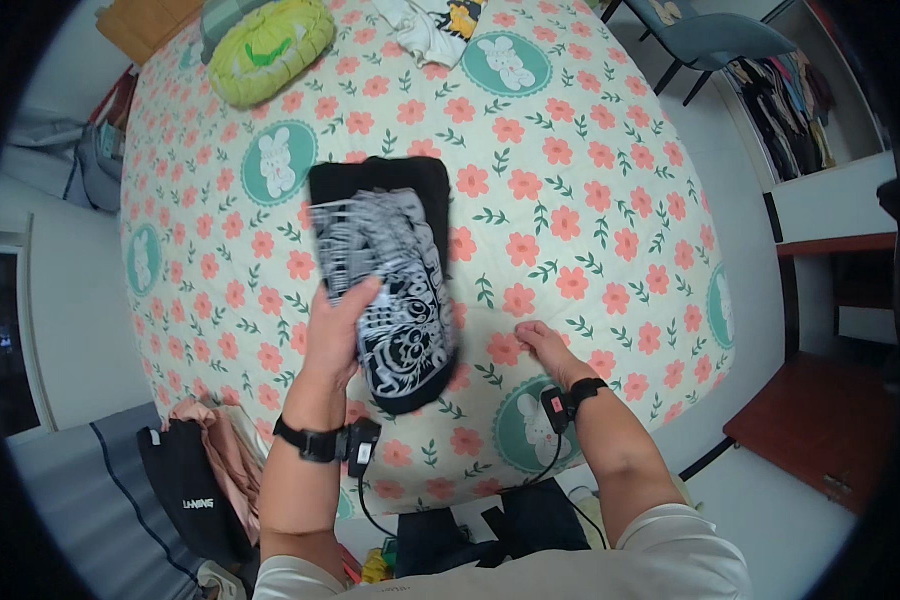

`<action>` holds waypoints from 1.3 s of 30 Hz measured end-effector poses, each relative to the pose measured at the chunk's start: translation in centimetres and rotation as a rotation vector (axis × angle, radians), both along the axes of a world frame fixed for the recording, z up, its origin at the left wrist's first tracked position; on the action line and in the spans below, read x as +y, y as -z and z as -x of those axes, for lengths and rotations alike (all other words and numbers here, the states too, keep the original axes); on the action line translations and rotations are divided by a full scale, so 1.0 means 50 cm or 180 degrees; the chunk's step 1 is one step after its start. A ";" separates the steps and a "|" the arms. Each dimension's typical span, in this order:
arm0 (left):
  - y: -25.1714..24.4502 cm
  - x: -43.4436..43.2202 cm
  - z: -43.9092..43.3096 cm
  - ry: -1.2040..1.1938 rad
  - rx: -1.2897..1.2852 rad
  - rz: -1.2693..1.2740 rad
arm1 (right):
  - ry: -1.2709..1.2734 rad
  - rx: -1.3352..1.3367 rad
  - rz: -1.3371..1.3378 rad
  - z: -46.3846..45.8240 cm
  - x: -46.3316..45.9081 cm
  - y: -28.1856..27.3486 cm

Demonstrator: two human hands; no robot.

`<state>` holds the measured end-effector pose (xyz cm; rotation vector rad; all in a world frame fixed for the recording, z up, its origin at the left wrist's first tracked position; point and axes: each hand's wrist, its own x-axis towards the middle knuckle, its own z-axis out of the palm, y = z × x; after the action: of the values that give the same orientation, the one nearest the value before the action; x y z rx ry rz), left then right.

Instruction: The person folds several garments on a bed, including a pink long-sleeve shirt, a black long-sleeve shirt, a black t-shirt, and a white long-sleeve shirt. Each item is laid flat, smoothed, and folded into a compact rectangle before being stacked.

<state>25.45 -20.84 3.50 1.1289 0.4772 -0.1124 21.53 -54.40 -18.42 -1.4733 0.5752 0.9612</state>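
My left hand [336, 330] grips the left side of a folded black garment [397, 292] with a white graphic print, its thumb lying over the print. The garment looks slightly blurred, and my left fingers are hidden beneath it. Under it spreads a cream bedsheet [600, 225] patterned with pink flowers, green leaves and rabbit medallions. To the right of the garment, apart from it, my right hand [546, 346] is over the sheet with its fingers curled in. Nothing shows in that hand. Each wrist wears a black strap with a small cabled box.
A green round cushion [274, 52] and a white printed garment [435, 30] lie at the bed's far side. Dark and pink clothes [202, 480] hang at the lower left. A blue-grey chair [709, 41] and a shelf of clothes [784, 112] stand at right.
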 end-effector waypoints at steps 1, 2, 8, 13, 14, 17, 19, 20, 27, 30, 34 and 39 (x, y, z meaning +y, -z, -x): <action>-0.039 0.009 0.008 -0.0011 -0.0181 0.0561 | 0.0169 0.0142 -0.0232 0.003 0.002 -0.012; -0.070 0.012 0.019 -0.0142 -0.0032 0.0787 | 0.0399 0.0308 -0.0485 0.012 0.007 -0.025; -0.044 0.013 0.156 -0.0595 0.0043 0.1892 | 0.1842 0.1007 -0.1784 0.093 0.026 -0.093; 0.247 0.067 0.315 -0.0703 0.0660 0.1542 | 0.2334 0.0876 -0.1863 0.109 0.030 -0.086; 0.302 0.098 0.337 -0.0612 0.1086 0.1652 | 0.2571 0.0952 -0.2058 0.104 0.033 -0.077; 0.379 0.128 0.433 -0.1100 0.2060 0.0573 | 0.1639 0.0826 -0.1589 0.094 0.011 -0.064; 0.378 0.133 0.453 -0.1224 0.2066 0.0317 | 0.1642 0.0543 -0.1611 0.088 0.006 -0.056; 0.364 0.127 0.452 -0.1174 0.1924 0.0152 | 0.1565 0.0391 -0.1496 0.086 0.007 -0.053; 0.251 0.017 0.324 0.0185 -0.0191 -0.4117 | 0.0848 -0.0773 -0.0436 0.064 0.072 -0.035; 0.255 -0.025 0.273 0.0970 -0.0646 -0.4304 | 0.0769 -0.1063 0.0023 0.050 0.083 -0.017; 0.308 -0.030 0.229 0.1980 0.0266 -0.4825 | 0.0280 -0.0869 0.0753 0.037 0.066 0.012; 0.334 -0.034 0.217 0.1793 0.0386 -0.4740 | 0.0364 -0.1031 0.0720 0.012 0.060 0.009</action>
<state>14.61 -22.54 -13.18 2.7211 0.2869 -0.3439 20.93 -51.40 -18.86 -1.7354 0.5349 0.5651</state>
